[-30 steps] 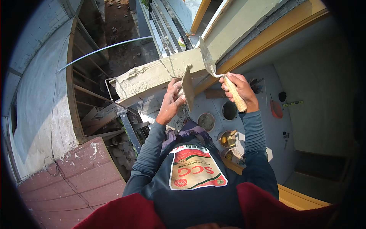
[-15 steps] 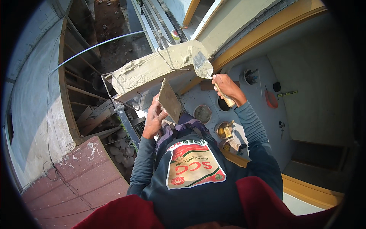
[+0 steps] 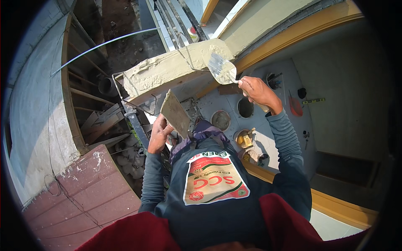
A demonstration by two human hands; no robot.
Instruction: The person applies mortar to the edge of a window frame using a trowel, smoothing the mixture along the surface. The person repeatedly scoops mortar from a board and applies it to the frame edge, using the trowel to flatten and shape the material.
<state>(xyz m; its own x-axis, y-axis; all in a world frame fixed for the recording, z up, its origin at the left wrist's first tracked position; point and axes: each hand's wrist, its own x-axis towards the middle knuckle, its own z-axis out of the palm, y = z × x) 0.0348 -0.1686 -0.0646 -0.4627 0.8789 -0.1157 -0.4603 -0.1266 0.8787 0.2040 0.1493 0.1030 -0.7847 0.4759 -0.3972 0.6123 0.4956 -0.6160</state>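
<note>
My right hand is closed round the handle of a trowel, its metal blade smeared with mortar and lying over the right end of a plastered ledge. Whether the blade touches the plaster I cannot tell. Wet, pale mortar coats the top of this ledge, rough and ridged on its left part. My left hand grips a flat rectangular mortar board by its lower edge, tilted up in front of my body. The board's face is grey and dirty. Bent metal rods clasp the ledge's sides.
Below right, a bucket of grey mortar, a dark bucket and tool-filled buckets stand on the tiled floor. A yellow spirit level lies farther right. A red-brown roof is at lower left; a thin hose crosses the upper left.
The board in my left hand has moved left and slightly nearer, turning its face more into view. My right hand has shifted a little right and nearer, the trowel blade swinging slightly.
</note>
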